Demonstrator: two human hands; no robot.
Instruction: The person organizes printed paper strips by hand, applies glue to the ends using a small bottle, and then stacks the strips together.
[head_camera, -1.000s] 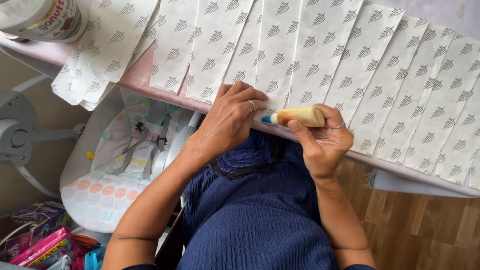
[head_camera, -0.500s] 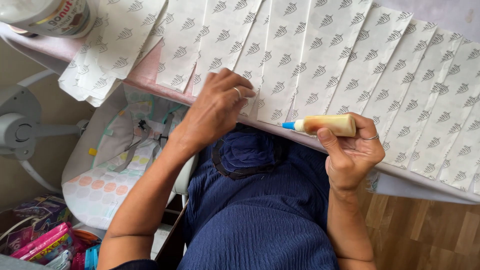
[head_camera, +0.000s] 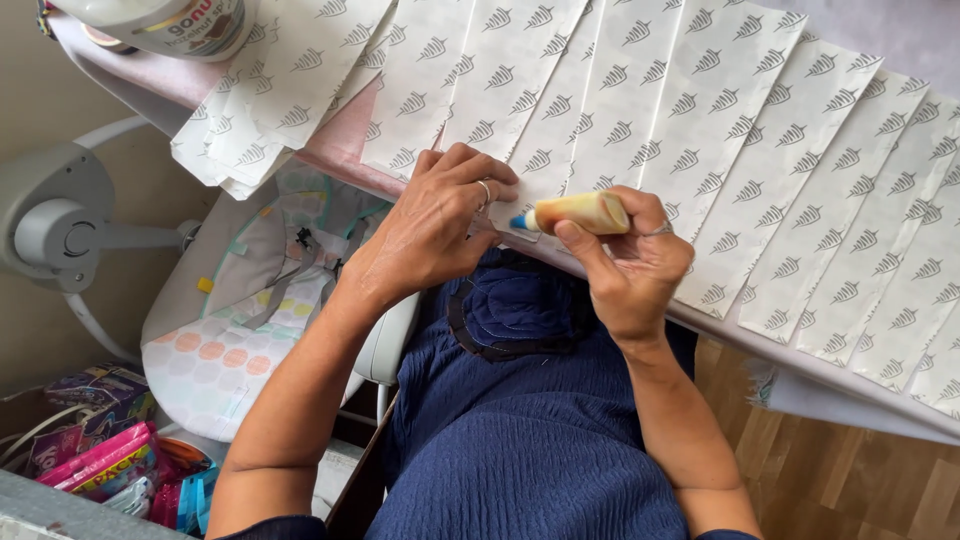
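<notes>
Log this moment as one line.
left hand: pressing paper strip | right hand: holding glue bottle | tip at strip edge

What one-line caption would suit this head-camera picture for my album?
Right hand aims a blue-tipped glue bottle at a leaf-printed paper strip while the left hand presses it down.

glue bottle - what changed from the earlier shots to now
The right hand brought the glue bottle back left from where it stood half a second ago, so its blue tip again sits by the left hand at the table edge. Its grip on the bottle never let go. The left hand stayed pressed on the paper bags, which lie fanned out as before.
</notes>
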